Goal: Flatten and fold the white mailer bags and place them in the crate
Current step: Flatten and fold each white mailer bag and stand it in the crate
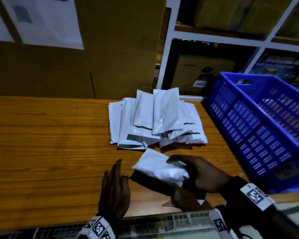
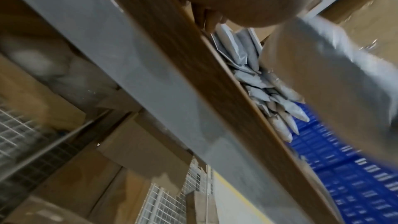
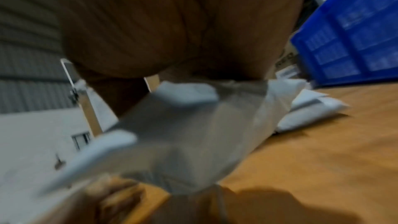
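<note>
Care mattered here: the right hand [image 1: 202,173] gripped one white bag [image 1: 160,167], fingers curled over its top, lifted clear of the wooden table [image 1: 50,144] near the front edge. The left hand [image 1: 115,190] lay beside it, fingers straight and holding nothing. The pile of bags [image 1: 155,119] waited further back, and the blue crate [image 1: 259,128] stood to the right, no bag visible in the part shown. Judging by this, the bag looked folded and bound for the crate. It was slick and springy, so a firm pinch across the fold would have kept it from reopening, and laying it flat inside would have beaten dropping it.
</note>
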